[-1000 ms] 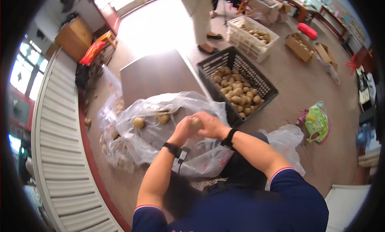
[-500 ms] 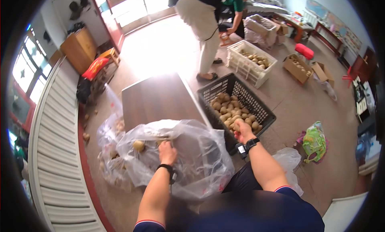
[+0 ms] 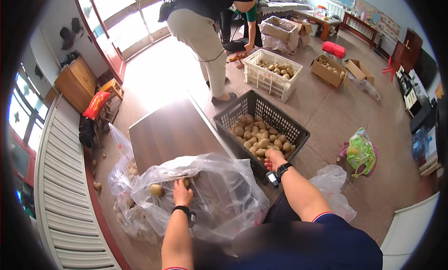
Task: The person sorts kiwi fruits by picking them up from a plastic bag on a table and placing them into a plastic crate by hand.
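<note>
Over the clear plastic bag (image 3: 224, 190) on the low brown board, my left hand (image 3: 182, 193) has its fingers on a potato (image 3: 186, 182); whether they close round it is unclear. Another potato (image 3: 156, 190) lies just left of that hand. My right hand (image 3: 275, 160) is at the near edge of the black crate (image 3: 298, 141), its fingers closed round a potato (image 3: 269, 152). Inside the crate is a heap of potatoes (image 3: 254, 132).
A white crate (image 3: 273, 85) of potatoes stands behind the black one, near a standing person (image 3: 205, 41). Cardboard boxes (image 3: 328, 74) are farther right. A green bag (image 3: 361, 153) lies on the floor. A ribbed white radiator (image 3: 70, 190) runs along the left.
Both hands were together over the plastic bag a second ago. They have since parted, the left to the potatoes on the bag, the right to the black crate. The view has shifted too.
</note>
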Action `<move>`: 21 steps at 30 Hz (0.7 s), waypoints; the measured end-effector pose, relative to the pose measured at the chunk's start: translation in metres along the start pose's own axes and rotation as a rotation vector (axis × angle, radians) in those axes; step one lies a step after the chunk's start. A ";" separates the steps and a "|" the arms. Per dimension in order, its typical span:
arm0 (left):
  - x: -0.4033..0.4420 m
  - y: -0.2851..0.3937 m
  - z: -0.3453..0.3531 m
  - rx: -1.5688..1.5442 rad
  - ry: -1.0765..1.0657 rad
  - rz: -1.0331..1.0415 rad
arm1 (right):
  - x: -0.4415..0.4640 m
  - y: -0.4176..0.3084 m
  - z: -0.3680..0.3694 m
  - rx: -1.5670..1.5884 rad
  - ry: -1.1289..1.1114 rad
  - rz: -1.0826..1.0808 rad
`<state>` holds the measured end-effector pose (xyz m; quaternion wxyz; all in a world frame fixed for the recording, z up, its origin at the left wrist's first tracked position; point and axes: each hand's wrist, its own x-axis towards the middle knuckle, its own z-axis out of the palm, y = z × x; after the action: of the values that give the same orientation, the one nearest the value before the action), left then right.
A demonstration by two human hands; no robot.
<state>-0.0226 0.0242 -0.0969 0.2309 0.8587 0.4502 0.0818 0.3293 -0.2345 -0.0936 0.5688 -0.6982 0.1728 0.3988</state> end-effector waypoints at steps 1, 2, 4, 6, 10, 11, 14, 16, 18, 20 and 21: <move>0.002 0.001 -0.001 0.003 0.003 0.007 | -0.005 -0.002 0.002 0.007 -0.001 -0.003; 0.001 0.001 -0.002 0.040 -0.017 -0.013 | -0.010 -0.003 0.003 -0.011 0.029 -0.028; -0.008 0.013 -0.012 0.107 -0.025 -0.028 | -0.010 -0.006 0.007 -0.023 0.054 -0.064; -0.010 0.018 -0.013 0.095 -0.061 -0.069 | -0.010 -0.002 0.010 -0.137 0.020 -0.136; -0.011 0.013 0.001 0.140 -0.113 -0.093 | -0.019 -0.001 0.026 -0.107 -0.035 -0.267; -0.012 0.015 0.003 0.180 -0.149 -0.094 | -0.026 -0.002 0.029 -0.107 -0.042 -0.272; -0.016 0.013 0.009 0.194 -0.132 -0.108 | -0.038 -0.002 0.037 -0.131 -0.068 -0.318; -0.022 0.017 0.010 0.234 -0.132 -0.119 | -0.048 -0.004 0.041 -0.128 -0.076 -0.341; -0.019 0.014 0.012 0.186 -0.148 -0.130 | -0.053 -0.003 0.045 -0.123 -0.075 -0.359; -0.016 0.010 0.018 0.137 -0.176 -0.142 | -0.054 0.000 0.049 -0.175 -0.051 -0.463; -0.012 0.009 0.019 0.072 -0.154 -0.142 | -0.050 0.004 0.050 -0.175 -0.046 -0.462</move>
<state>-0.0163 0.0041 -0.1090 0.2388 0.8362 0.4934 -0.0171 0.2774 -0.1993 -0.0607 0.5863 -0.7564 -0.0398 0.2873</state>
